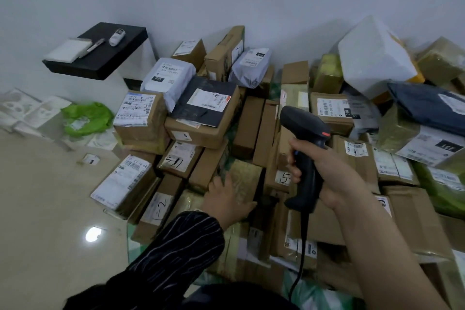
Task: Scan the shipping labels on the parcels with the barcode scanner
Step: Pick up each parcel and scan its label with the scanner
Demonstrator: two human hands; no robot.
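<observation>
My right hand grips the handle of a black corded barcode scanner, its head pointing up and left over the pile. My left hand, in a dark striped sleeve, rests with fingers spread on a brown taped parcel at the front of the heap. Cardboard boxes with white shipping labels surround it, among them a box with a large label at the left and a box marked with a handwritten 5 just behind the scanner. The scanner's cable hangs down toward me.
A heap of cardboard boxes and poly mailers fills the floor against the white wall. A black shelf at the left holds a white pad and small items. A green bag lies below it. Shiny tiled floor spreads at the left.
</observation>
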